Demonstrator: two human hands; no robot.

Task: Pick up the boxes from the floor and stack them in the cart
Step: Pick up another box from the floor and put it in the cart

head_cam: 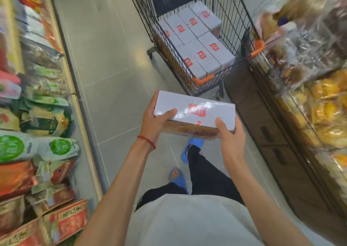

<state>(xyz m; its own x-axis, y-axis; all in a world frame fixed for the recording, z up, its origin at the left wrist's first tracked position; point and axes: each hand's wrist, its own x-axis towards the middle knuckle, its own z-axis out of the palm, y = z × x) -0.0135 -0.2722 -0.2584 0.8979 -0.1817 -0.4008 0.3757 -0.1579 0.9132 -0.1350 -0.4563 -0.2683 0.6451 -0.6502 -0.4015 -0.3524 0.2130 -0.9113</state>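
The box (195, 112) is held flat at waist height, white top face up with a red label at its centre, clear of the floor. Both hands grip it at its near side. The left hand (153, 122) wraps the left end, thumb laid on the top face and fingers behind the end panel. The right hand (231, 133) clasps the near right corner, thumb on top and fingers beneath. Each hand is partly closed around the box.

Beyond the hands and slightly to the right stands the cart (203, 80), a wire basket with orange corner guards. It holds a layer of matching boxes (195, 39) laid side by side, tops level.

Step in hand, as judged: carry phase, box lifted and on its way to the cart. The next move calls for raising the box over the near rim, then lowering it flat onto the existing layer, edges aligned.

Shelves of packaged goods (37, 114) run along the left of the hands; a counter of wrapped baked goods (319, 103) lies to the right.
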